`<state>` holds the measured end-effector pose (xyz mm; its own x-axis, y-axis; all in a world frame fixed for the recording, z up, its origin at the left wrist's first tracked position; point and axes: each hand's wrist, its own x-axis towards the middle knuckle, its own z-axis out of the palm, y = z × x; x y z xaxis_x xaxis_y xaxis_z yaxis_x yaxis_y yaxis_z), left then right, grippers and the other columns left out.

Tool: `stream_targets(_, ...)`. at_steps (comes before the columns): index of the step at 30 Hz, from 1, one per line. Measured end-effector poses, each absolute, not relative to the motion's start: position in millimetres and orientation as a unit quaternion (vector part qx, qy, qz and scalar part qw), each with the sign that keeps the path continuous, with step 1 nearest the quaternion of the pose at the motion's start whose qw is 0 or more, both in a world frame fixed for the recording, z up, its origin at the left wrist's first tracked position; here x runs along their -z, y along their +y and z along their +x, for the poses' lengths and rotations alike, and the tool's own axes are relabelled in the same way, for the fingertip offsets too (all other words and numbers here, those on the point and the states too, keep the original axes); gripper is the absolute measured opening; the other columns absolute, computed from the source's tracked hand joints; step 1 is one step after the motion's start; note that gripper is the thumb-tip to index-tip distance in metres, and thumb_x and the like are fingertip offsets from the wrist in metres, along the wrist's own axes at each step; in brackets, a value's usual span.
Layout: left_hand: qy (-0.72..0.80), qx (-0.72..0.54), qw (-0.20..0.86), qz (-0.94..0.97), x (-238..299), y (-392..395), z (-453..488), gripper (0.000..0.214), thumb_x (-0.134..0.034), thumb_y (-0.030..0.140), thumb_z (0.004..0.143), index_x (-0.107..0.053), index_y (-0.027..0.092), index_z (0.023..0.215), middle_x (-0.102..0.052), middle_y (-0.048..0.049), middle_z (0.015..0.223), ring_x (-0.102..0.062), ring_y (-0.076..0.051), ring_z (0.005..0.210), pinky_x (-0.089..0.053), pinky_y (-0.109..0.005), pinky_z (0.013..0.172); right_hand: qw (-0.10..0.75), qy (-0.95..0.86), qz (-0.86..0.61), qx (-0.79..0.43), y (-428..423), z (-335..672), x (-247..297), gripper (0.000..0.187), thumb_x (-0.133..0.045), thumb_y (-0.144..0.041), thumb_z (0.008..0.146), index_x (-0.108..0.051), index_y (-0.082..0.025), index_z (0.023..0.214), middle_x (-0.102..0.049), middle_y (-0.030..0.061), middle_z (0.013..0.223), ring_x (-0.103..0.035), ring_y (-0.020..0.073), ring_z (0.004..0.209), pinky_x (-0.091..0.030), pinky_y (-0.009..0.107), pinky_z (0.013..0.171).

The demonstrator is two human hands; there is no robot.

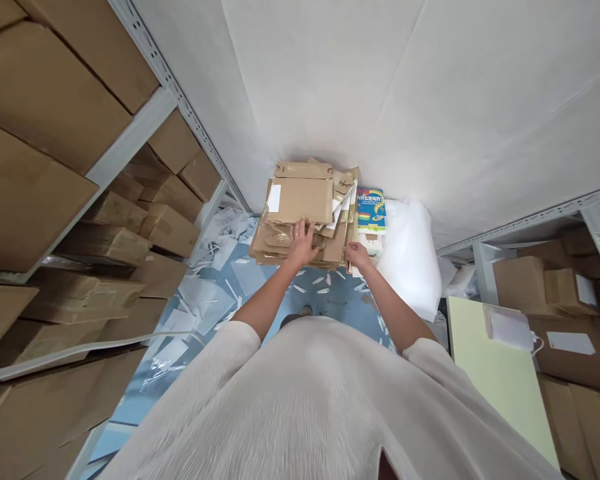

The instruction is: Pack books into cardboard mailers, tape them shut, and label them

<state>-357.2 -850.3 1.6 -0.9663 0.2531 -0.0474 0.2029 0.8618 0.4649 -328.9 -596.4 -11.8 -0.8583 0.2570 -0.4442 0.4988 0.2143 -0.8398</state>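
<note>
Where flattened cardboard (300, 200) stacks, left hand (303, 243) spread — right hand (359, 255) beside.

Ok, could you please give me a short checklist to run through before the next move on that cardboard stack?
1. The left hand lies flat on the cardboard stack: ok.
2. The right hand is at the stack's right edge: ok. Whether its grip is firm: cannot tell.
3. Stack squared up: not ok, sheets jut out unevenly.
4. The book to the right is apart from the stack: cannot tell.
5. The floor underfoot is tidy: not ok, paper scraps lie about.
</note>
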Motion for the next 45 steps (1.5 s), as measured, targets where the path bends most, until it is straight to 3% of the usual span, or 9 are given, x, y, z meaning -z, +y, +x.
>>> stream_targets(3, 0.964, -0.198, 0.080, 0.161, 0.4, -847.6, -365.7, 0.120, -0.089, 0.035, 0.091, -0.030, 0.021, 0.195, -0.014, -0.0240, 0.203, -0.011, -0.047, 0.190, -0.010, -0.074, 0.151, 0.101, 0.775, 0.289, 0.552, -607.3, -334.9, 21.9, 0.039, -0.089, -0.038, 0.068, -0.061, -0.029, 0.095, -0.073, -0.0004, 0.084, -0.075, 0.0248, 0.088, -0.062, 0.035, 0.081)
stream_targets(8, 0.966, -0.160, 0.093, 0.182, 1.6, -851.7, -376.0, 0.127, -0.092, 0.044, 0.090, -0.026, 0.022, 0.196, -0.010, -0.0243, 0.204, -0.007, -0.047, 0.190, -0.002, -0.076, 0.149, 0.078, 0.778, 0.299, 0.547, -619.2, -342.0, 27.7, 0.037, -0.089, -0.037, 0.069, -0.060, -0.030, 0.090, -0.072, -0.0023, 0.081, -0.076, 0.0230, 0.086, -0.063, 0.033, 0.083)
stream_targets(16, 0.958, -0.211, 0.074, 0.177, -8.2, -848.8, -369.9, 0.116, -0.083, 0.025, 0.085, -0.037, 0.018, 0.192, -0.018, -0.0272, 0.202, -0.013, -0.049, 0.189, -0.002, -0.079, 0.148, 0.128, 0.745, 0.237, 0.610, -627.1, -343.9, 11.8, 0.030, -0.090, -0.035, 0.073, -0.062, -0.029, 0.081, -0.070, -0.0035, 0.074, -0.075, 0.0231, 0.088, -0.064, 0.034, 0.086)
stream_targets(21, 0.956, -0.223, 0.066, 0.177, -18.6, -840.4, -374.3, 0.109, -0.075, 0.015, 0.088, -0.039, 0.020, 0.191, -0.025, -0.0296, 0.199, -0.014, -0.048, 0.189, -0.003, -0.082, 0.147, 0.116, 0.716, 0.206, 0.656, -631.0, -340.7, -4.6, 0.033, -0.089, -0.039, 0.076, -0.061, -0.030, 0.090, -0.072, -0.0025, 0.083, -0.075, 0.0245, 0.098, -0.063, 0.036, 0.095)
stream_targets(30, 0.954, -0.224, 0.039, 0.196, -32.6, -824.4, -376.1, 0.089, -0.064, 0.015, 0.100, -0.050, 0.030, 0.187, -0.029, -0.0258, 0.199, -0.015, -0.047, 0.189, -0.001, -0.090, 0.143, 0.063, 0.668, 0.181, 0.719, -613.3, -341.7, -21.4, 0.051, -0.097, -0.058, 0.077, -0.061, -0.032, 0.102, -0.083, 0.0033, 0.104, -0.078, 0.0289, 0.115, -0.065, 0.042, 0.105)
stream_targets(38, 0.950, -0.240, 0.036, 0.198, -33.1, -824.8, -374.1, 0.074, -0.067, 0.020, 0.105, -0.062, 0.037, 0.177, -0.040, -0.0205, 0.195, -0.018, -0.046, 0.189, 0.000, -0.090, 0.143, 0.008, 0.681, 0.249, 0.688, -541.0, -336.7, -36.2, 0.039, -0.089, -0.047, 0.076, -0.073, -0.028, 0.106, -0.088, 0.0050, 0.104, -0.078, 0.0311, 0.112, -0.064, 0.045, 0.105)
stream_targets(45, 0.948, -0.241, 0.052, 0.199, -24.3, -824.7, -367.4, 0.073, -0.067, 0.018, 0.104, -0.063, 0.036, 0.175, -0.036, -0.0225, 0.196, -0.015, -0.049, 0.189, -0.004, -0.093, 0.141, -0.027, 0.715, 0.301, 0.630, -465.2, -313.3, -49.2, 0.036, -0.084, -0.046, 0.069, -0.079, -0.024, 0.097, -0.086, 0.0053, 0.094, -0.078, 0.0300, 0.101, -0.063, 0.041, 0.095)
